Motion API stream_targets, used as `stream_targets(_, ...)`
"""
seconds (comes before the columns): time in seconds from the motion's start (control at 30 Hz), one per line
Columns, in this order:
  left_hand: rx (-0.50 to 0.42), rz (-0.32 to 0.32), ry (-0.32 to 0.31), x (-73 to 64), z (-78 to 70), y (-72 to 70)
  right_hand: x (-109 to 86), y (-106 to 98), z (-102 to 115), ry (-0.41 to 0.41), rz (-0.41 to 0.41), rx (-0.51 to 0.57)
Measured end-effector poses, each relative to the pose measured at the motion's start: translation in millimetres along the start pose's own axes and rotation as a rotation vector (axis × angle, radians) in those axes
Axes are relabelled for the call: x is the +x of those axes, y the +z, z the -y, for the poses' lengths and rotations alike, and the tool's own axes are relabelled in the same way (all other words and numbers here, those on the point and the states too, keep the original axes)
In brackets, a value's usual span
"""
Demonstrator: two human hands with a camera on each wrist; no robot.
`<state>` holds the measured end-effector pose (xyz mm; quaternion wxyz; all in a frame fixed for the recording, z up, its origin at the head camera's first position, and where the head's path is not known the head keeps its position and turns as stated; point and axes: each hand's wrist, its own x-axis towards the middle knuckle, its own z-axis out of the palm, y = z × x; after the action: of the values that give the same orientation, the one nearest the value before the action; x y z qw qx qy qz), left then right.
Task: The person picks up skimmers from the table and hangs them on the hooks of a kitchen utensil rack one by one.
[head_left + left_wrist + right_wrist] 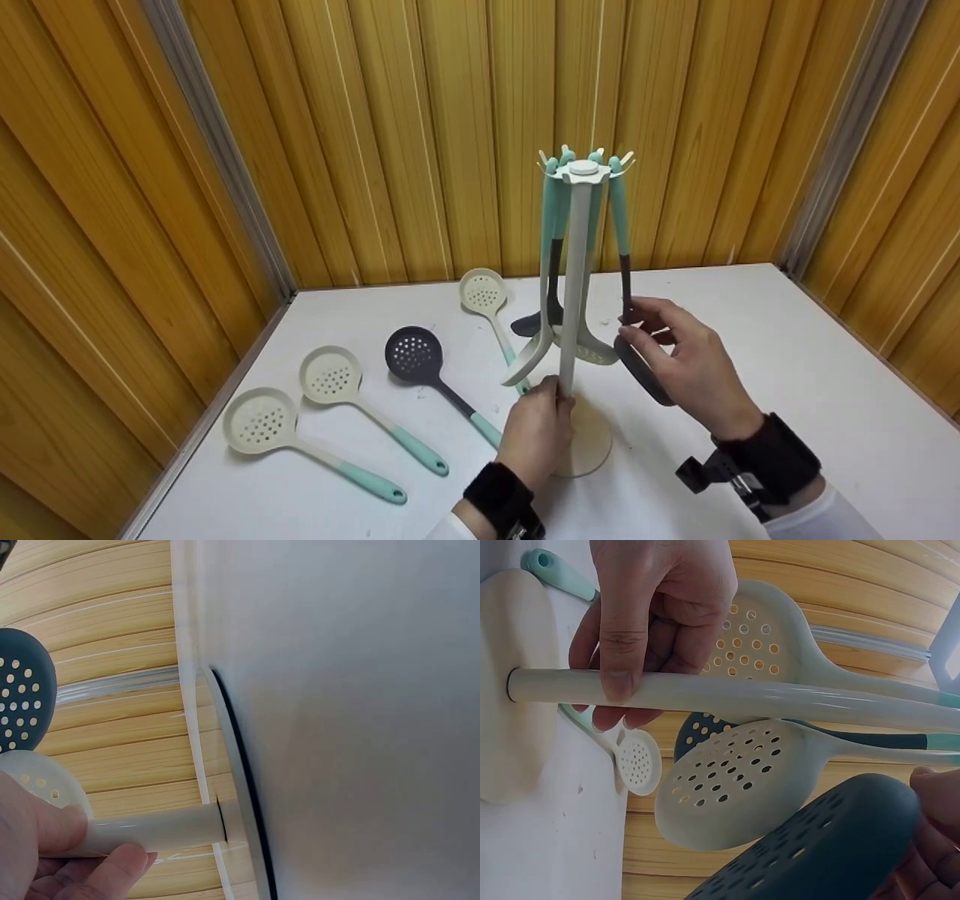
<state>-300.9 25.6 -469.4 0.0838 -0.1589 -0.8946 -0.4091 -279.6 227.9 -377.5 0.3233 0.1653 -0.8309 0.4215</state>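
Near left, a first pale skimmer (262,421) is laid on the white table (787,352), w/ a second pale skimmer (330,375) beside it, then a loose dark skimmer (414,355) & a far pale skimmer (482,291). Mid-scene now: the pole (579,262) is gripped low by the left hand (536,431), fingers curled round it, base (592,454) on the table. Firm grip's wanted here, b/c the load's high & a tug could tip it. Up top, turquoise handles (619,214) are gathered at the hook ring (583,178); below, a hung pale skimmer (531,360) at left, a hung dark skimmer (527,325) on the far side, a perforated pale head (598,351) to the right. And rightmost: the held dark skimmer (643,373), pinched just above its head by the right hand (686,367), thumb & fingertips closed to abt shaft width. Its top's at the ring's right; whether fully seated can't be told. It should be guided gently, w/o swinging into the pale neighbour; seating's best tested before the pinch is eased.
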Motion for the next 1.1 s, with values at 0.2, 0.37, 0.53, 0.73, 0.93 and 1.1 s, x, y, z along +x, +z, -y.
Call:
stream_targets(0.2, 0.006, 0.020, -0.012, 0.3, -0.2, -1.0, -0.5, -0.6, -0.1, 0.020, 0.002, -0.013)
stream_targets(0.37, 0.030, -0.006, 0.023, -1.7, 0.1, -0.8, -0.5, -1.3, -1.1, 0.036, 0.004, -0.021)
stream_targets(0.53, 0.078, -0.059, 0.081, -4.8, 1.1, 1.1, -0.6, -2.1, -1.9, 0.059, 0.004, -0.025)
stream_targets(0.73, 0.105, -0.086, 0.105, -6.3, 1.9, 1.8, -0.7, -1.1, -2.2, 0.053, 0.004, -0.029)
stream_targets(0.93, 0.038, -0.046, 0.060, -4.2, 1.5, 0.9, -1.0, -0.2, -1.4, 0.046, 0.004, -0.021)
stream_targets(1.1, 0.028, -0.036, 0.044, -3.2, 1.4, 0.5, -1.0, 1.0, -0.2, 0.035, 0.002, -0.037)
